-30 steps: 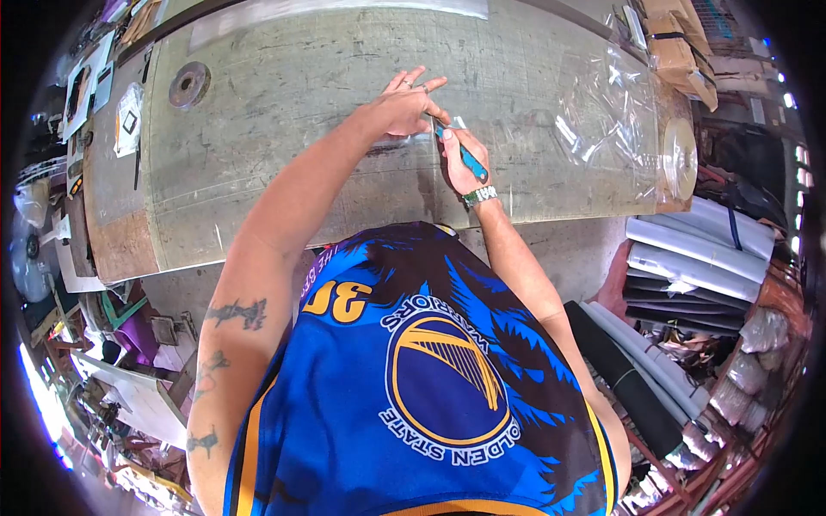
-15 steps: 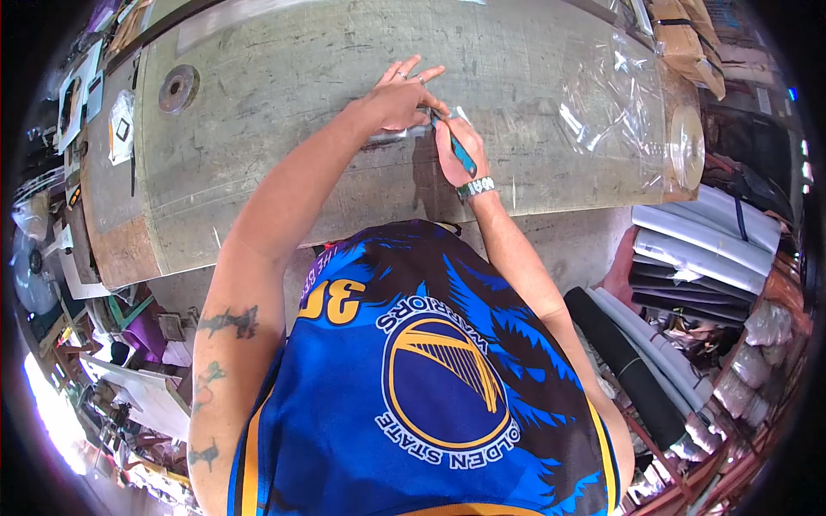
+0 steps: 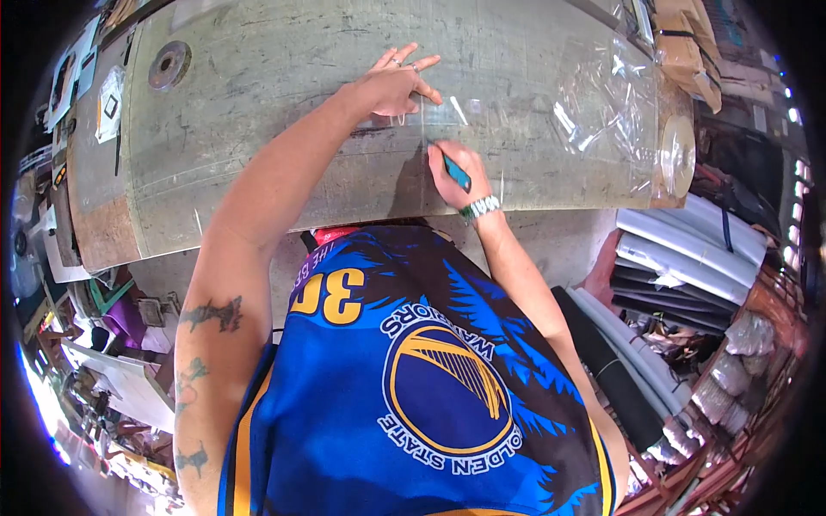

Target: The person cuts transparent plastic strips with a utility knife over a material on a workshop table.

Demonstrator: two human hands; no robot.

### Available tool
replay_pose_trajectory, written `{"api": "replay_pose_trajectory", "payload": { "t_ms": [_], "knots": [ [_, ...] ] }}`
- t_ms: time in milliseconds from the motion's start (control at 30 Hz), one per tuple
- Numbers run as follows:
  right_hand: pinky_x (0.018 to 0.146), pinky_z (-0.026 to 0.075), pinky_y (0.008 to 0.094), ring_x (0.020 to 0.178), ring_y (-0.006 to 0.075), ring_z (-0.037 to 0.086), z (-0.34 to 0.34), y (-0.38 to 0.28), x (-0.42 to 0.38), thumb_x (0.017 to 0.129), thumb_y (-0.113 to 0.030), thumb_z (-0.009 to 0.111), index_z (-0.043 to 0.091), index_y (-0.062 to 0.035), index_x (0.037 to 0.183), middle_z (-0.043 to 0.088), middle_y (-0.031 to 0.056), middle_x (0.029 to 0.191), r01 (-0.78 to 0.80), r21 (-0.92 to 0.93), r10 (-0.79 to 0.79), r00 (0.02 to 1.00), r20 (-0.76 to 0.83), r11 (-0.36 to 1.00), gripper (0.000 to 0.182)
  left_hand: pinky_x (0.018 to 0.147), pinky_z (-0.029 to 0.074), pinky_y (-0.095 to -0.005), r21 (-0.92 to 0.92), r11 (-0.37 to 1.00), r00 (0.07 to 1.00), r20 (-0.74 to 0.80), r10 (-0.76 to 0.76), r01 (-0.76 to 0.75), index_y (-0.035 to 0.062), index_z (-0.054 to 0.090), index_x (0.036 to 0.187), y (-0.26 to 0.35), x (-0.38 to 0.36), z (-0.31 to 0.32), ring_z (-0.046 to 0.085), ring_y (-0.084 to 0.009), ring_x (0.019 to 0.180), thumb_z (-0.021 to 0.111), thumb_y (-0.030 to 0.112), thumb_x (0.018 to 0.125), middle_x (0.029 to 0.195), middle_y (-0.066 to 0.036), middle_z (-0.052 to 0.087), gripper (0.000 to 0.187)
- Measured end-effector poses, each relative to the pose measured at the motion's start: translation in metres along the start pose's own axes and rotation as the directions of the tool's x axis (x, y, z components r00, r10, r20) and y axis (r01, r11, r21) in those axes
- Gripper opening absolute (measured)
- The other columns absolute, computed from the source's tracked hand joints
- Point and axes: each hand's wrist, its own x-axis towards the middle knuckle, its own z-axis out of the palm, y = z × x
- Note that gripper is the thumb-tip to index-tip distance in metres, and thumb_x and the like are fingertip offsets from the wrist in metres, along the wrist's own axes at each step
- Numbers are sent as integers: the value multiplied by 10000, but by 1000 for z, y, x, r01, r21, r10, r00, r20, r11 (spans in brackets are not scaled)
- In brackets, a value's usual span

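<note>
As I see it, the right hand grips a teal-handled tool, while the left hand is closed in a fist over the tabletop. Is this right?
Not fully: the left hand is open over the tabletop, its fingers spread, as the head view shows. The right hand does grip the teal-handled tool.

Open tabletop [image 3: 267,82] between disc [image 3: 161,69] and hands [image 3: 391,90]

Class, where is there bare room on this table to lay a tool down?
The table is bare between the disc and the left forearm, and between the right hand and the plastic. Crowded spots: around the left hand and teal tool, where clear film seems to lie, and the right end, with plastic and a roll.
</note>
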Motion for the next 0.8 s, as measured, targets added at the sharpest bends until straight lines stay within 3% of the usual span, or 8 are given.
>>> {"api": "replay_pose_trajectory", "payload": {
  "t_ms": [100, 200, 233, 300, 400, 500, 600, 800],
  "knots": [
    [847, 523, 488, 945, 425, 661, -20, 10, -18, 923, -82, 595, 688, -9, 1044, 684, 217, 979, 62, 118, -66, 997, 30, 991, 170, 1293, 50, -581, 34, 999, 997, 73, -40, 38, 444, 648, 1373, 7, 0, -7, 1, -353, 1604, 766, 91, 826, 1746, 33, 103, 661],
    [854, 525, 477, 958, 417, 655, -56, 24, -19, 860, -4, 584, 676, -44, 1148, 674, 187, 1001, 210, 6, -207, 968, -139, 978, 304, 1293, 47, -589, 37, 999, 994, 103, -40, 37, 441, 637, 1384, 11, -3, -10, -17, -351, 1603, 765, 66, 814, 1748, 9, 85, 694],
    [854, 524, 478, 972, 407, 639, -64, 40, -22, 823, 24, 600, 652, -67, 1200, 647, 169, 1005, 71, -108, -75, 996, -40, 992, 392, 1293, 65, -582, 61, 997, 994, 96, -43, 38, 421, 624, 1402, 13, -4, -13, 3, -355, 1602, 770, 72, 809, 1746, -13, 99, 704],
    [845, 522, 478, 977, 396, 630, -67, 70, -20, 818, 8, 636, 654, -63, 1189, 631, 164, 987, 131, -196, -140, 990, -33, 972, 377, 1293, 101, -567, 110, 994, 996, 87, -35, 26, 382, 599, 1439, 20, -7, -15, 44, -363, 1601, 781, 83, 800, 1741, -56, 129, 729],
    [819, 519, 480, 969, 389, 620, -66, 100, -15, 834, -152, 754, 652, -73, 1188, 616, 159, 1006, 193, -229, -202, 979, -13, 954, 377, 1277, 183, -540, 8, 1000, 985, -168, 30, -29, 273, 568, 1476, 2, -13, 14, 146, -382, 1582, 793, 121, 801, 1708, -118, 232, 728],
    [845, 505, 476, 992, 367, 610, -67, 103, -6, 850, -307, 798, 652, -83, 1211, 615, 133, 1054, 210, -178, -213, 977, 1, 961, 450, 1246, 254, -517, -57, 988, 875, -460, -152, 142, 191, 543, 1481, 30, -54, 31, 263, -389, 1538, 801, 172, 813, 1641, -156, 353, 716],
    [906, 494, 461, 1051, 359, 593, -68, 96, 4, 858, -296, 799, 658, -65, 1212, 626, 133, 1159, 304, -189, -325, 941, -94, 934, 445, 1185, 334, -511, -4, 952, 800, -542, -259, 305, 157, 573, 1425, 50, -80, 51, 376, -369, 1452, 800, 224, 835, 1538, -154, 451, 636],
    [904, 474, 460, 1064, 347, 589, -57, 87, 23, 874, -212, 771, 663, -68, 1180, 631, 132, 1160, 422, -37, -423, 900, -103, 906, 355, 1002, 426, -479, -234, 828, 696, -453, -557, 510, 133, 621, 1251, 70, -90, 47, 598, -311, 1151, 810, 242, 831, 1188, -89, 683, 473]
  ]
}}
